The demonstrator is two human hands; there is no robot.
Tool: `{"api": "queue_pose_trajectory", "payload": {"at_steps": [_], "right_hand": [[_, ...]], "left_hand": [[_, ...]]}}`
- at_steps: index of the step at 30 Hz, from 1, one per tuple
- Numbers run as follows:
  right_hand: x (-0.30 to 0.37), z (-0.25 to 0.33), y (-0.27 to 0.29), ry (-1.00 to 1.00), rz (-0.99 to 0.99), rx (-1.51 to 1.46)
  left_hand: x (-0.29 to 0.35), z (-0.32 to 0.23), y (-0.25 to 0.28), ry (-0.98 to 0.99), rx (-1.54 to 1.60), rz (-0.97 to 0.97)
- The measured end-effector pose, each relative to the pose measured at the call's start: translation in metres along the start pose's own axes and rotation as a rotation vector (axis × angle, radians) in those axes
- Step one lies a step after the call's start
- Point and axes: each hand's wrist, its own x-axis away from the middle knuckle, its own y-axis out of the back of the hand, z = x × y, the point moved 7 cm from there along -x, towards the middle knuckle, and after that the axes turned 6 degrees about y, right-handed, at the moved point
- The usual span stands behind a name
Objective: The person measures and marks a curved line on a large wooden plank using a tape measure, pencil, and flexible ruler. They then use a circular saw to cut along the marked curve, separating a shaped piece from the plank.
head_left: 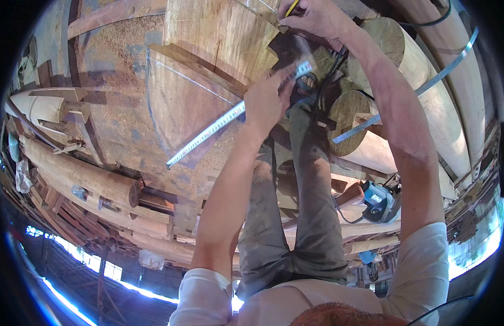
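My left hand (267,100) is closed around a tape measure with a white, marked blade (206,136). The blade slants down and left from the hand, and a short blurred piece shows past the fingers on the other side. My right hand (317,20) is at the top, pinching a yellow pencil (291,7) by a large pale wooden slab (219,35). A light straight line crosses the slab's lower part (189,89), and a narrow wooden strip (200,68) lies across it. The pencil's tip is hidden by my fingers.
Thick round logs (347,122) lie to the right, with a long bluish metal ruler (404,98) across them. A blue power tool (378,201) with a cord sits lower right. Sawdust covers the floor (113,60). More timbers (81,165) lie at left. My sandalled foot (306,82) is near the slab.
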Motion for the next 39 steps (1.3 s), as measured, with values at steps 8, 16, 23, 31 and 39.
{"api": "queue_pose_trajectory", "payload": {"at_steps": [8, 16, 23, 31, 39], "right_hand": [[0.004, -0.021, -0.005, -0.353, 0.139, 0.047], [0.028, 0.053, -0.064, -0.373, -0.239, -0.203], [-0.114, 0.102, -0.174, -0.411, -0.473, -0.389], [-0.165, 0.091, -0.236, -0.553, -0.603, 0.199], [-0.171, 0.093, -0.241, -0.672, -0.525, 0.417]], "left_hand": [[0.085, 0.070, 0.023, 0.029, 0.172, -0.182], [0.087, 0.192, 0.164, 0.066, 0.105, -0.590], [0.028, 0.235, 0.222, 0.074, -0.096, -0.858], [0.009, 0.254, 0.218, 0.010, 0.006, -0.923], [0.003, 0.249, 0.226, -0.058, -0.009, -0.902]]}}
